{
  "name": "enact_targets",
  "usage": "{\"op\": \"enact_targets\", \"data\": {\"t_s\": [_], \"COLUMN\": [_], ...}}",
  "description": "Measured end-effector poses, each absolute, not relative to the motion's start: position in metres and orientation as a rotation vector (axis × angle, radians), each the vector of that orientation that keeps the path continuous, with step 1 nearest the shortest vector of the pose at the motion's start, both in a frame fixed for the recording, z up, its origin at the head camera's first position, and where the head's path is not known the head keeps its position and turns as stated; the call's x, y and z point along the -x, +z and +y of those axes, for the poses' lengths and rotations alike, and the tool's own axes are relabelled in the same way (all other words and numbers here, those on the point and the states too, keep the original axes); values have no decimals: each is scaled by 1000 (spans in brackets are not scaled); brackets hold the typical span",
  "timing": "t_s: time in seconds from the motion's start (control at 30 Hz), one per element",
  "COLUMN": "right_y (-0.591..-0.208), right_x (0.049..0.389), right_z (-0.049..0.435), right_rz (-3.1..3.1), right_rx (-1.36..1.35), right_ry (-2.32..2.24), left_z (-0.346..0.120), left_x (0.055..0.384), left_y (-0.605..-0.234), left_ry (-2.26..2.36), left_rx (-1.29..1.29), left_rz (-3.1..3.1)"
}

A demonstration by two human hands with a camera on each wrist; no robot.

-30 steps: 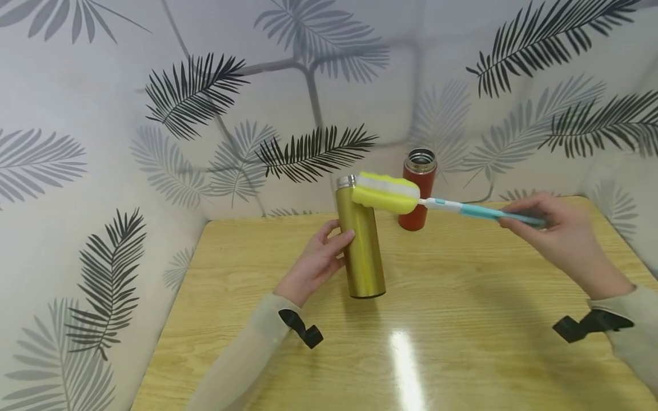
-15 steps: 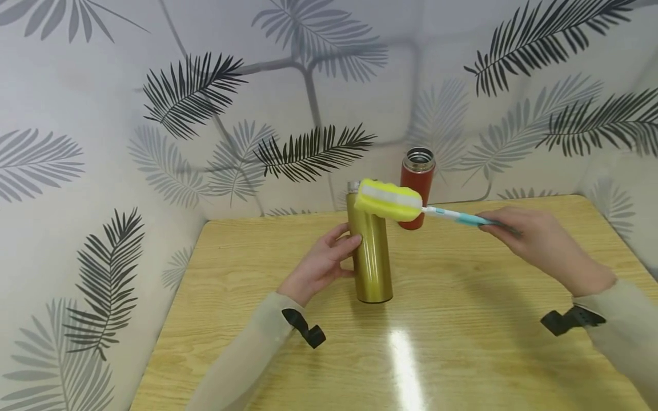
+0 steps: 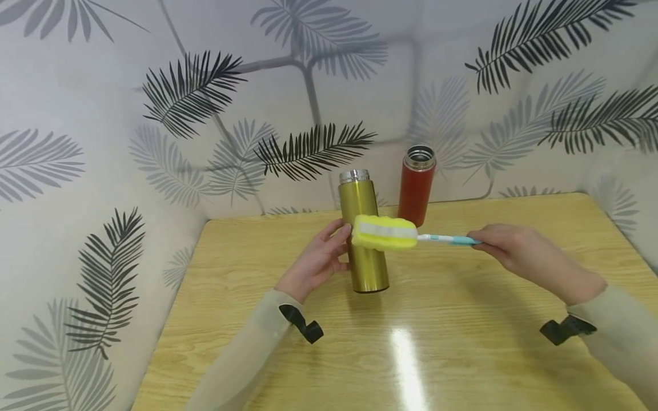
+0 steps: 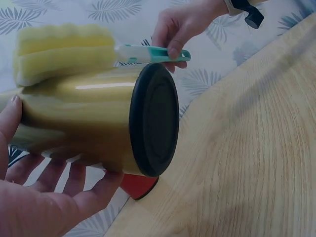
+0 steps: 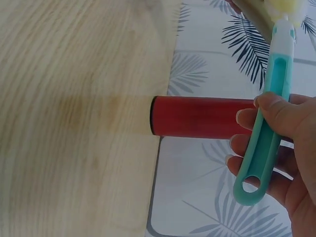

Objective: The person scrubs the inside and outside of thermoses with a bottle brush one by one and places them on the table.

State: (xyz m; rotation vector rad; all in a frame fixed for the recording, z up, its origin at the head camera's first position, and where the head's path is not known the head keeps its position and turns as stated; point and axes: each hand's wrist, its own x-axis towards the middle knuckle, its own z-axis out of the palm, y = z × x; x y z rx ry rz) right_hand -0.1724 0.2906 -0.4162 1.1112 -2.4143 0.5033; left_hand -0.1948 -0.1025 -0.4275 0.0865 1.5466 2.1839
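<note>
A gold thermos flask point(image 3: 371, 273) with a bare steel neck and no lid leans slightly in the head view. My left hand point(image 3: 316, 262) grips its side, thumb in front and fingers behind; the black base point(image 4: 155, 121) faces the left wrist camera, raised from the table. In my right hand point(image 3: 529, 254) is a bottle brush point(image 3: 388, 231) with a yellow-and-white sponge head, its teal handle point(image 5: 264, 133) pinched between thumb and fingers. The sponge lies across the outside of the flask's body, right at its surface in the left wrist view.
A red thermos flask point(image 3: 415, 188), also lidless, stands upright at the table's back edge behind the brush. The light wood table point(image 3: 462, 342) backs onto a wall point(image 3: 288, 114) with leaf-patterned covering.
The brush has moved down the gold flask, from near its neck to mid-body, and my right hand has shifted left and lower. The flask swayed right, then back left and slightly up.
</note>
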Motion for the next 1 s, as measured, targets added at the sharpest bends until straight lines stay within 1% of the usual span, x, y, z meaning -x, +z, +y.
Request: {"op": "enact_targets", "data": {"t_s": [0.3, 0.53, 0.77, 1.0], "right_y": [-421, -424, -419, -401], "right_x": [167, 164, 168, 179], "right_z": [293, 294, 295, 296], "right_rz": [-2392, -2376, -2346, -2276], "right_rx": [-1208, -1201, -1076, -972], "right_ry": [477, 460, 489, 486], "left_z": [-104, -101, -97, -94], "left_x": [204, 204, 198, 192], "left_y": [-424, -423, -428, -436], "left_ry": [2309, 2318, 2289, 2240], "left_rx": [-34, -24, -136, -296], "left_rz": [1526, 1515, 1447, 1354]}}
